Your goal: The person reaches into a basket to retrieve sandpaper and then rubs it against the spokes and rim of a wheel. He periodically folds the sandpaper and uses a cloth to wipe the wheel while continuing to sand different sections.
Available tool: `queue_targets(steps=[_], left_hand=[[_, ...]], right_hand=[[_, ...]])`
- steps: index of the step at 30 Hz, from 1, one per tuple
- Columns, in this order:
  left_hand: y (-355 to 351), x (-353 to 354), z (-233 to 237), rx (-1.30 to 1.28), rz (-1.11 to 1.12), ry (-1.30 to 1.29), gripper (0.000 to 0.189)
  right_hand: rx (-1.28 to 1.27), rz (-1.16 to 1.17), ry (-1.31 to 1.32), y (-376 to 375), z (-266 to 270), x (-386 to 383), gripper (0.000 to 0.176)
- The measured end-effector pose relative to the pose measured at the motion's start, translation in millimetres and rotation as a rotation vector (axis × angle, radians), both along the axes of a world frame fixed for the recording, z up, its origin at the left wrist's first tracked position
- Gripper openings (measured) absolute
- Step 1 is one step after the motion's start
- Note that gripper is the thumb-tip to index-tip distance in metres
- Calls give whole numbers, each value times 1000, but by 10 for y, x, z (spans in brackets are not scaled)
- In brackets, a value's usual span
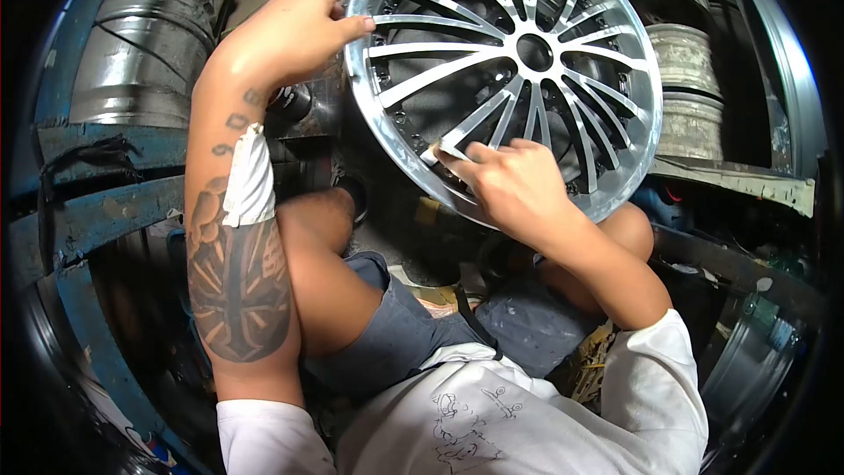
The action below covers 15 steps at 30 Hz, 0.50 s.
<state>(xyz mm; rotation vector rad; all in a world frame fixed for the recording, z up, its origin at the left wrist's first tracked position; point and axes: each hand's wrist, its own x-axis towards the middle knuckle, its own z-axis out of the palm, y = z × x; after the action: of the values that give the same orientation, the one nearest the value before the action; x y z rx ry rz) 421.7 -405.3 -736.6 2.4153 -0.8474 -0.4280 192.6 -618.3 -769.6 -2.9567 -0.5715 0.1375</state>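
A large silver multi-spoke wheel rim stands in front of my knees, its spoked face toward me. At its upper left edge, my left hand rests with the thumb and fingers apart on the outer lip. My right hand is closed at the lower left of the rim, its fingers pinching a small pale piece against the end of a spoke. That piece is mostly hidden by the fingers, so its material is unclear. A white cloth strip is on my left forearm.
Metal rims are stacked on a blue rack at the left and on a shelf at the right. A dark can is beside my left wrist. Another rim lies at the lower right.
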Motion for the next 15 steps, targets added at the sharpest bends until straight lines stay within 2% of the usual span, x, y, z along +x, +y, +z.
queue_targets(steps=[3, 5, 6, 8, 9, 11, 12, 14, 15], left_hand=[[-19, 82, 247, 113, 298, -229, 49], [66, 82, 447, -286, 529, -408, 46], [96, -83, 622, -531, 641, -286, 47], [419, -476, 835, -915, 444, -204, 51], [611, -674, 879, -1121, 278, -41, 51], [924, -1017, 893, -1447, -147, 415, 52], [977, -1186, 912, -1503, -333, 599, 54], [273, -1627, 1258, -1433, -435, 727, 25], [344, -1635, 1306, -1375, -480, 755, 18]], right_hand=[[-35, -21, 72, -18, -271, -17, 43], [-167, 36, 176, -38, -154, -37, 24], [-120, 29, 153, -39, -126, -59, 25], [22, -24, 29, -111, -131, -82, 30], [116, -62, -73, -177, -166, -64, 34], [230, -229, -84, -273, -280, -43, 53], [272, -217, -115, -281, -262, -51, 53], [404, -228, -163, -212, -178, -161, 52], [488, -230, -207, -207, -165, -155, 50]])
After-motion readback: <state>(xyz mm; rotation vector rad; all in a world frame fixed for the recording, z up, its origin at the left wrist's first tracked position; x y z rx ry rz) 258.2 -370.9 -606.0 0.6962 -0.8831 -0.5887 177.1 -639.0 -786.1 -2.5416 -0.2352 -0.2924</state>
